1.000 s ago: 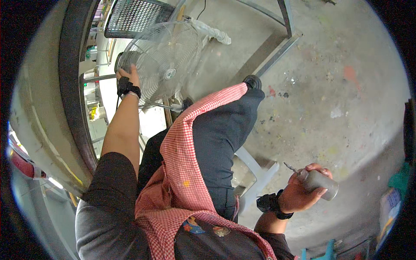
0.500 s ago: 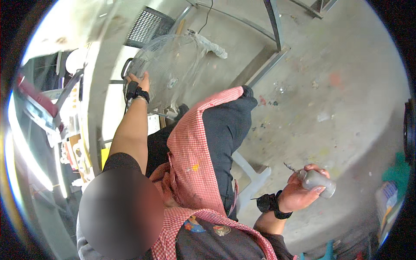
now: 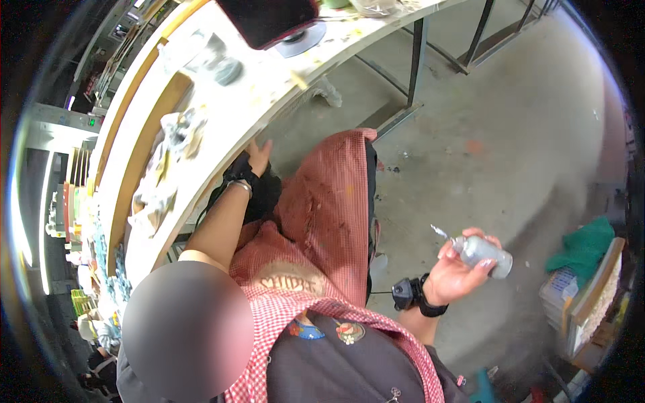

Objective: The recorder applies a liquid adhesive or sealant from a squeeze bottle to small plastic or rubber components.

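In my right hand is a small greyish squeeze bottle, lying tilted across the palm with the fingers wrapped round it. Its thin nozzle points up and left, with a whitish bit at the tip. My left hand is beside the near edge of the white table, low by my lap. Its visible fingers are apart and I see nothing in them; part of the hand is dark or hidden. A red checked apron covers my lap.
On the table are a dark-screened device on a round stand, a clear cup and crumpled cloths or papers. Metal table legs stand ahead. At right, a green cloth lies over stacked boxes.
My left hand has come off the wire fan guard and back toward my lap. The view has shifted, so the tabletop now shows and hides most of the fan. The bottle stays in my right hand.
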Available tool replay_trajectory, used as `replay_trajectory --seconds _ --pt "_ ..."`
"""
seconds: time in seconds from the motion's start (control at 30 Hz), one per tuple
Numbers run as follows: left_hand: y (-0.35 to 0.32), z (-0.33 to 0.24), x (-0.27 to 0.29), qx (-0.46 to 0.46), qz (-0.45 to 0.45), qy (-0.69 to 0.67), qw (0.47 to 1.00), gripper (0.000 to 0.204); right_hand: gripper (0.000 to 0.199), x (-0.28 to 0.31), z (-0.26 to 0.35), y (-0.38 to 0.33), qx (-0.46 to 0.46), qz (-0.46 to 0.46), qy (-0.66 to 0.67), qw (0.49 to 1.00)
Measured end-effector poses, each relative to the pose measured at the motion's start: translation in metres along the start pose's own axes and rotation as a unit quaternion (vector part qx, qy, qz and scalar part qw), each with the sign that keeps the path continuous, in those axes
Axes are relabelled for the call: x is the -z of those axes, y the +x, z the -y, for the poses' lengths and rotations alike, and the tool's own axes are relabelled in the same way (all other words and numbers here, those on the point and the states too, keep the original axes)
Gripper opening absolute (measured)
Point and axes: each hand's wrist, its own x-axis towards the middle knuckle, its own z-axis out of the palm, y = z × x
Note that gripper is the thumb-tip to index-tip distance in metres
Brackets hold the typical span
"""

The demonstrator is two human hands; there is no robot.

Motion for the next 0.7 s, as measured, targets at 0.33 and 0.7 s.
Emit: replay_trajectory --seconds 0.33,0.7 --pt "-0.095 0.016 0.061 -0.234 0.077 0.128 0.961 0.041 0.044 -0.029 0.055 -0.037 0.043 0.19 0.075 0.978" --pt "-0.146 0.032 0.097 -0.224 0.145 0.065 0.962 0.035 0.039 -0.042 0.091 -0.074 0.058 0.251 0.087 0.962"
